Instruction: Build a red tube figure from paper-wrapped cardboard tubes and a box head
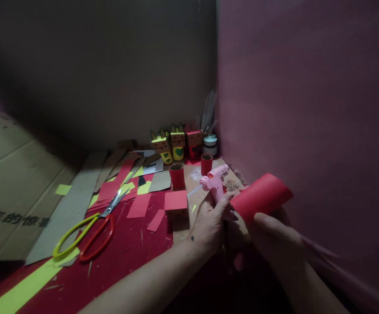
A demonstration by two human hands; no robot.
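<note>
A rolled tube of red paper (261, 196) is held up at the right, tilted, its far end pointing right. My right hand (276, 235) is closed around its underside, thumb along the lower edge. My left hand (211, 222) is closed at the tube's left end, its thumb against the paper; some of its fingers are hidden. Just beyond my left hand is a pink glue gun (214, 179) with a clear glue stick out of its back. The hand covers part of its handle. Two red tubes stand nearby, one (177, 178) left and one (206, 164) behind the gun. A red-topped cardboard box (176, 204) sits left of my left hand.
Scissors (104, 218) with yellow and red handles lie left, among red paper scraps (139, 206) and cardboard strips (67, 209). Several box-headed figures (178, 146) stand at the back beside a pale jar (210, 145). A pink wall (307, 96) rises at the right.
</note>
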